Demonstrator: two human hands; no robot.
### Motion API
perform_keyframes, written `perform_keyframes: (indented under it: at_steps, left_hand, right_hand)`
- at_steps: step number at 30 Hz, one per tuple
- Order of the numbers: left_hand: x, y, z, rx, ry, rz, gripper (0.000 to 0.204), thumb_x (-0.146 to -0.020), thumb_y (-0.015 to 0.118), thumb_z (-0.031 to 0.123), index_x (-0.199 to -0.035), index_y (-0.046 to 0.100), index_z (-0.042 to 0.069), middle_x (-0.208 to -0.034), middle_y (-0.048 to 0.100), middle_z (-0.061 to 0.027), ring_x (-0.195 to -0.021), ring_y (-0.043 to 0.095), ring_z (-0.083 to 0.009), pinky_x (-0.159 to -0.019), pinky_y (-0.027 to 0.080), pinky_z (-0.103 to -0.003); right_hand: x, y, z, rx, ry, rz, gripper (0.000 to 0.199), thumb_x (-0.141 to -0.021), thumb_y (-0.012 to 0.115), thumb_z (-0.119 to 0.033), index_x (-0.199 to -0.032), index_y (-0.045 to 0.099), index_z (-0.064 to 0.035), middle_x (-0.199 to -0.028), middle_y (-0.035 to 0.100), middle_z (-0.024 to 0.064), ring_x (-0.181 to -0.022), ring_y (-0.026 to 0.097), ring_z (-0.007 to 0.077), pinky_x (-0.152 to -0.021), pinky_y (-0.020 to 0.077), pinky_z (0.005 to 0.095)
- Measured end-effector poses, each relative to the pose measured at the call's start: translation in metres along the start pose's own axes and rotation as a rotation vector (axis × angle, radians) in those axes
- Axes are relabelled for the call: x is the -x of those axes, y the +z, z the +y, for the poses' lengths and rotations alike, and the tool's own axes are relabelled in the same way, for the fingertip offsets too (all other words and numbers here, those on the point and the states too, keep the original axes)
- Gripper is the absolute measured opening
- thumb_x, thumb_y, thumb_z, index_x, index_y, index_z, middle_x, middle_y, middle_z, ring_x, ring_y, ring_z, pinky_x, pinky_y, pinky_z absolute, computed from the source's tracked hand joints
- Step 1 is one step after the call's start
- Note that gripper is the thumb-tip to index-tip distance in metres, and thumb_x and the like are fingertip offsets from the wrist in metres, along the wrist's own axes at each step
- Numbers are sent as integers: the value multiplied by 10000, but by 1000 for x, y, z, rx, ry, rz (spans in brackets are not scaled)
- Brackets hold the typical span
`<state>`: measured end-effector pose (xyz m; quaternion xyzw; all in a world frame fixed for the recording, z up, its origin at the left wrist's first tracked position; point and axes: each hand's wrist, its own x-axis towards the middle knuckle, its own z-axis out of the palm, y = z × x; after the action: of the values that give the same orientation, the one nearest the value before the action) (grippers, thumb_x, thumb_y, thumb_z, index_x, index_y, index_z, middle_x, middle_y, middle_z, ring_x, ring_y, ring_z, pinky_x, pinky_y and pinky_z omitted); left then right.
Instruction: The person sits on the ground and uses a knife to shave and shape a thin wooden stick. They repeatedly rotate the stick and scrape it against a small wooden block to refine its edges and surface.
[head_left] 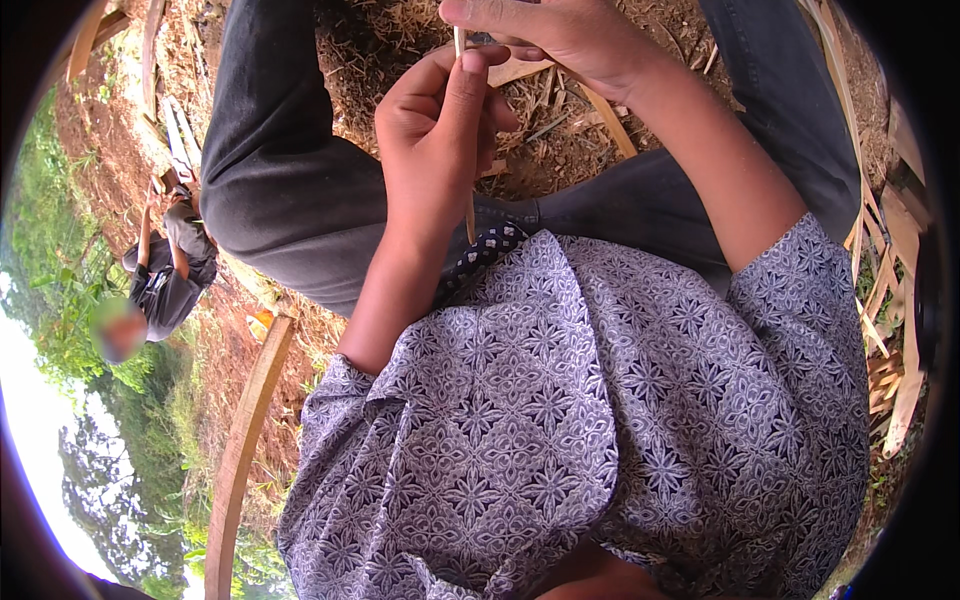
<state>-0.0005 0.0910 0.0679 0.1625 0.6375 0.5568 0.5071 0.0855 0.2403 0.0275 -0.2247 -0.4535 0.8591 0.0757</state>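
My left hand (435, 130) is closed around a thin pale wooden strip (460, 42), its thumb pressed along the strip. A narrow brown length (470, 218) shows below that hand, perhaps the same strip's lower part. At the top edge, my right hand (575, 40) is closed, with its fingers bent in close beside the strip's upper end. A small dark grey sliver (484, 40) shows between the two hands. What the right hand grips is mostly hidden by its own fingers and the picture's edge.
My bent legs in dark trousers (290, 190) frame ground strewn with shavings (550, 125). Split wooden strips (895, 300) lie piled at the right. A curved wooden plank (245, 440) stands lower left. Another person (170, 270) sits farther off at the left, before green plants.
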Motion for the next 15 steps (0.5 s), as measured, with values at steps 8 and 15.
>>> perform_keyframes:
  at_steps: [8, 15]
  left_hand:
    - [2, -6, 8, 204, -129, -97, 379, -1078, 435, 324, -1067, 670, 27, -623, 586, -35, -418, 388, -53, -403, 291, -198]
    - [3, -12, 5, 393, -205, -162, 483, -1094, 325, 383, -1146, 621, 5, -650, 551, -28, -440, 360, -84, -403, 311, -211]
  right_hand:
    - [1, 0, -10, -40, -75, -161, 180, -988, 674, -211, -908, 667, -50, -710, 589, -18, -613, 528, 61, -583, 431, 229]
    - [0, -1, -7, -52, -138, -199, 175, -1006, 646, -219, -927, 645, -64, -688, 559, -32, -589, 495, 49, -557, 388, 221]
